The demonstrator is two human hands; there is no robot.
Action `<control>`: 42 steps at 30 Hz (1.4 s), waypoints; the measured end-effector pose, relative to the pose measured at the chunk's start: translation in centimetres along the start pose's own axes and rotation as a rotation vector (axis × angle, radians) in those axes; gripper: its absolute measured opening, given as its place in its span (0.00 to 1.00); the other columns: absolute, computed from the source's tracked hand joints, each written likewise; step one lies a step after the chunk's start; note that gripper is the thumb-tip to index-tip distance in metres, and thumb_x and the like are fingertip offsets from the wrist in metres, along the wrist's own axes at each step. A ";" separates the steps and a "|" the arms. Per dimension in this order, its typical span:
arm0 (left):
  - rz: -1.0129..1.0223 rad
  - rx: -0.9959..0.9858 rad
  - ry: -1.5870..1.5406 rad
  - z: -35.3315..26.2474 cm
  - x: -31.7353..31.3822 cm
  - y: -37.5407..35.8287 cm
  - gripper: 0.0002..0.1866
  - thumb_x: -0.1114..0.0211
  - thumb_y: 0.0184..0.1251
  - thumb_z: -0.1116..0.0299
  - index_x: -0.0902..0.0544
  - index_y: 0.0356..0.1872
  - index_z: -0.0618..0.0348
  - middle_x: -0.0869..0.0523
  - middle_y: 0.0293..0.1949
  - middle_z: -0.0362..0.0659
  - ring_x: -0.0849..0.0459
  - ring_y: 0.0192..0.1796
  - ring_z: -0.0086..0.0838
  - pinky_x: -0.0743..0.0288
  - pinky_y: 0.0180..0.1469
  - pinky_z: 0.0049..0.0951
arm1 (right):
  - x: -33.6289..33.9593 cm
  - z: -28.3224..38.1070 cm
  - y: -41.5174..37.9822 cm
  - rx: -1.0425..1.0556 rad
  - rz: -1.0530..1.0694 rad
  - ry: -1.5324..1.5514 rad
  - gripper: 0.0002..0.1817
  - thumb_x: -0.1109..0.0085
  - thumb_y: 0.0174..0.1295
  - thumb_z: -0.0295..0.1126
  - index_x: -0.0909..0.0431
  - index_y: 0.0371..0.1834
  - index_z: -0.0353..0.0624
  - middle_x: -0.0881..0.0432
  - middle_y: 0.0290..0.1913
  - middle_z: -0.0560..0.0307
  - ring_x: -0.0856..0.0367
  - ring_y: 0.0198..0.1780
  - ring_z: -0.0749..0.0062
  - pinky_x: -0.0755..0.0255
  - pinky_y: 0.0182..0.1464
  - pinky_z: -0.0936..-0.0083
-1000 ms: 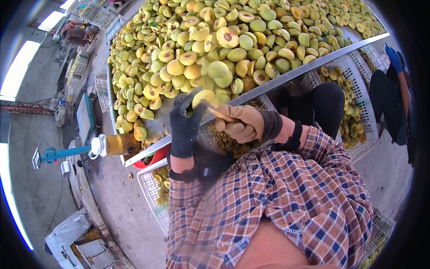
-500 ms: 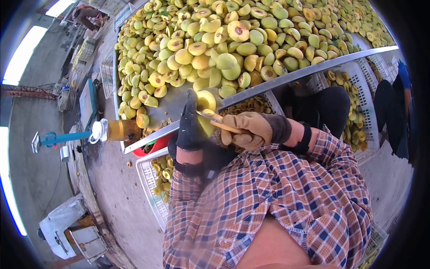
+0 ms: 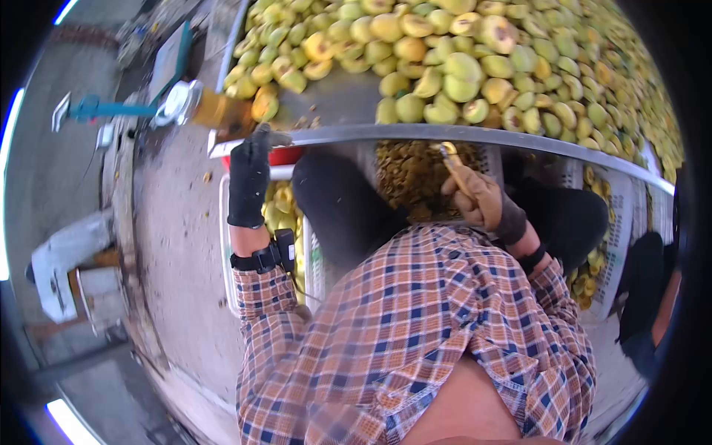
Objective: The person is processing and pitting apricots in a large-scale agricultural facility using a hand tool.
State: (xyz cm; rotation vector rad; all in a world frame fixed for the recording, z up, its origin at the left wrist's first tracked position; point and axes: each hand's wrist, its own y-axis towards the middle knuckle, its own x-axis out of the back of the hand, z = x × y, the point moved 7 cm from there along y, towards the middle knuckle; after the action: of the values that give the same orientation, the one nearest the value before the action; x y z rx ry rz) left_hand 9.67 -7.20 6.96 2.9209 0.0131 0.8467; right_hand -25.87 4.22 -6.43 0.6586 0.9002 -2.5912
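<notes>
My left hand, in a black glove, is at the left part of the metal table edge, above a white crate of yellow-green fruit pieces. Its fingers look apart, with no fruit visible in them. In a brown glove, my right hand grips a wooden-handled pitting tool with a curved metal tip. That tip is over a crate of brownish pits and scraps below the table edge. Halved yellow-green peaches are heaped on the metal table beyond my hands.
The table's raised metal rim runs across in front of me. A jar of amber liquid with a blue-handled tool stands at the left corner. A red container sits under the rim. Another fruit crate and a person's dark-clothed leg are at right.
My hands have parted. The left has moved left to above the crate and no longer shows the peach it held. The right has moved right, still holding the pitting tool.
</notes>
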 end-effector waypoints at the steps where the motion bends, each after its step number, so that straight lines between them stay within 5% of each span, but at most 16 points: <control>1: 0.101 -0.489 0.428 -0.3 -2.6 1.9 0.12 0.43 0.71 0.69 0.14 0.36 0.66 0.11 0.37 0.49 0.13 0.40 0.38 0.23 0.49 0.34 | -0.3 0.4 0.0 0.014 0.060 0.139 0.30 0.56 0.73 0.60 0.22 0.41 0.40 0.38 0.16 0.70 0.48 0.12 0.87 0.51 0.16 0.84; 3: 0.213 -0.607 0.227 -4.3 -8.7 3.9 0.09 0.40 0.70 0.69 0.14 0.40 0.61 0.12 0.40 0.50 0.13 0.40 0.36 0.21 0.49 0.35 | -0.4 2.1 -0.3 -0.101 -0.160 -0.250 0.29 0.56 0.73 0.59 0.21 0.42 0.41 0.35 0.18 0.69 0.46 0.13 0.87 0.49 0.17 0.84; 5: 0.273 -0.578 0.208 -5.4 -14.9 6.3 0.07 0.35 0.66 0.67 0.14 0.40 0.58 0.12 0.40 0.50 0.13 0.41 0.40 0.21 0.48 0.36 | 2.9 -0.9 1.3 0.237 -0.274 -0.300 0.29 0.55 0.73 0.59 0.20 0.44 0.41 0.31 0.19 0.68 0.41 0.15 0.85 0.47 0.18 0.83; 7: 0.308 -0.596 0.325 -6.0 -20.1 8.0 0.18 0.31 0.62 0.57 0.18 0.47 0.57 0.15 0.40 0.51 0.16 0.42 0.47 0.23 0.45 0.42 | 2.0 0.2 0.2 0.215 -0.296 -0.412 0.30 0.55 0.72 0.60 0.20 0.44 0.41 0.30 0.19 0.67 0.39 0.16 0.84 0.45 0.18 0.82; 9: 0.273 -0.673 0.379 -6.7 -23.5 9.0 0.23 0.31 0.61 0.55 0.22 0.53 0.56 0.16 0.45 0.54 0.17 0.45 0.49 0.23 0.47 0.42 | 1.8 0.7 -0.4 0.191 -0.343 -0.386 0.31 0.55 0.71 0.61 0.22 0.44 0.39 0.29 0.19 0.66 0.38 0.16 0.84 0.43 0.19 0.81; 10: 0.372 -0.581 0.370 -6.2 -25.0 9.5 0.25 0.33 0.64 0.62 0.26 0.61 0.59 0.16 0.50 0.52 0.17 0.52 0.48 0.23 0.53 0.39 | 1.6 1.1 -0.9 0.166 -0.355 -0.368 0.31 0.55 0.71 0.62 0.22 0.43 0.39 0.29 0.19 0.66 0.38 0.16 0.84 0.43 0.19 0.81; 13: 0.385 -0.468 -0.225 -6.1 -24.0 10.4 0.27 0.36 0.67 0.62 0.28 0.65 0.61 0.16 0.51 0.46 0.16 0.52 0.40 0.22 0.53 0.35 | 0.7 3.0 -1.8 0.176 -0.307 -0.348 0.33 0.56 0.71 0.63 0.25 0.38 0.39 0.31 0.19 0.66 0.37 0.15 0.85 0.43 0.18 0.82; 14: 0.603 0.001 -0.697 -5.7 -23.7 9.0 0.27 0.40 0.72 0.61 0.30 0.67 0.62 0.18 0.52 0.43 0.18 0.53 0.31 0.23 0.53 0.30 | 0.3 3.7 -2.1 0.216 -0.276 -0.332 0.33 0.57 0.71 0.63 0.25 0.37 0.39 0.31 0.18 0.66 0.37 0.15 0.85 0.43 0.17 0.82; 17: 0.558 0.081 -1.069 -7.8 -22.1 5.8 0.25 0.44 0.75 0.58 0.29 0.66 0.63 0.18 0.53 0.45 0.18 0.51 0.28 0.23 0.52 0.27 | -2.4 6.9 -2.2 0.192 -0.245 -0.285 0.32 0.57 0.71 0.63 0.25 0.40 0.39 0.33 0.19 0.69 0.41 0.14 0.88 0.46 0.16 0.86; 22: 0.548 0.018 -0.881 -4.8 -22.6 3.8 0.26 0.49 0.77 0.56 0.31 0.66 0.65 0.19 0.53 0.46 0.18 0.54 0.32 0.24 0.57 0.30 | -4.1 8.4 0.7 0.447 -0.151 -0.299 0.27 0.56 0.74 0.56 0.25 0.43 0.38 0.30 0.21 0.68 0.38 0.18 0.88 0.42 0.20 0.86; 27: 0.351 0.035 -0.675 -2.2 -22.8 2.7 0.30 0.62 0.80 0.42 0.27 0.62 0.55 0.19 0.51 0.41 0.20 0.52 0.29 0.25 0.56 0.30 | -4.2 7.9 1.5 0.595 -0.199 -0.289 0.25 0.52 0.73 0.52 0.23 0.39 0.36 0.29 0.23 0.66 0.32 0.24 0.84 0.37 0.27 0.83; 31: 0.300 -0.175 -0.509 -5.9 -22.1 2.2 0.28 0.62 0.80 0.44 0.26 0.59 0.56 0.19 0.49 0.42 0.19 0.51 0.29 0.24 0.54 0.30 | -4.6 8.0 0.7 0.602 -0.144 -0.319 0.25 0.52 0.74 0.52 0.24 0.40 0.36 0.28 0.23 0.65 0.31 0.25 0.84 0.36 0.28 0.82; 35: 0.424 0.193 -0.830 -7.7 -21.7 1.0 0.27 0.60 0.80 0.46 0.24 0.57 0.58 0.18 0.48 0.43 0.19 0.50 0.29 0.24 0.53 0.30 | -4.9 9.6 -0.6 0.673 -0.204 -0.556 0.26 0.54 0.75 0.52 0.23 0.39 0.35 0.25 0.24 0.61 0.28 0.28 0.79 0.31 0.33 0.78; 37: 0.433 -0.022 -0.589 -7.6 -21.3 1.7 0.28 0.59 0.79 0.45 0.23 0.56 0.58 0.18 0.48 0.43 0.19 0.50 0.30 0.24 0.54 0.31 | -4.7 9.2 -0.5 0.663 -0.179 -0.523 0.26 0.55 0.76 0.51 0.23 0.38 0.35 0.24 0.26 0.60 0.27 0.30 0.76 0.29 0.35 0.76; 39: 0.443 -0.070 -0.530 -7.1 -21.2 1.9 0.29 0.58 0.78 0.44 0.22 0.55 0.59 0.18 0.48 0.43 0.18 0.50 0.30 0.24 0.54 0.31 | -3.9 6.7 1.4 0.440 -0.058 -0.353 0.27 0.56 0.75 0.52 0.23 0.37 0.36 0.24 0.25 0.60 0.26 0.30 0.74 0.29 0.36 0.74; 42: 0.431 0.039 -0.648 -6.2 -21.5 2.0 0.30 0.57 0.78 0.43 0.21 0.54 0.60 0.17 0.47 0.44 0.18 0.49 0.30 0.23 0.52 0.31 | -4.5 7.9 1.0 0.530 -0.134 -0.463 0.28 0.56 0.75 0.55 0.23 0.36 0.37 0.25 0.24 0.60 0.26 0.28 0.74 0.30 0.35 0.75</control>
State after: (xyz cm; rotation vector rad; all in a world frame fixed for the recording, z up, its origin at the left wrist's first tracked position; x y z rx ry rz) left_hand -11.83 -9.36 0.91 3.1274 -0.6660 -0.1131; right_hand -24.16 -0.98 0.83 0.0917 0.1149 -2.9338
